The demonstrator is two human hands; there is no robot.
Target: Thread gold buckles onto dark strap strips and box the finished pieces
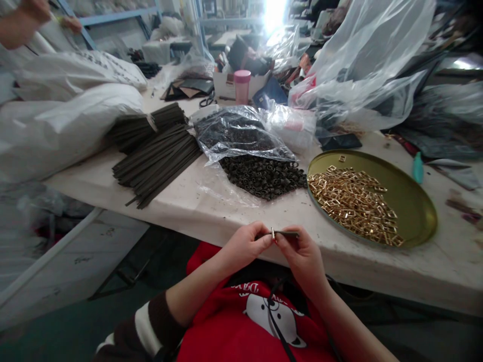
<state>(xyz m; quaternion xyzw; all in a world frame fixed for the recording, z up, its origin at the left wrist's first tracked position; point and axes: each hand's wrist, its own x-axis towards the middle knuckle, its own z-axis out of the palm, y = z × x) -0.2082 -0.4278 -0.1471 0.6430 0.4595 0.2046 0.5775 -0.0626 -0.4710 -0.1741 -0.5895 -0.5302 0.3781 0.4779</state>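
Note:
Close together at the table's front edge, my left hand [247,245] and my right hand [304,256] pinch a short dark strip [287,234]. A gold buckle [273,234] sits around the strip between my fingertips. To the right, a round olive-gold tray [411,206] bears a heap of gold buckles [354,203]. Small dark loops [264,177] spill from a clear plastic bag [241,128] beyond my hands. Long dark strips [158,158] lie in bundles at the left.
White sacks [71,125] fill the left side, with another person's hand [24,22] above. A pink-lidded jar [242,88] and black scissors [207,100] stand or lie farther back. A teal bottle [418,168] is beyond the tray, near plastic sheeting [362,65].

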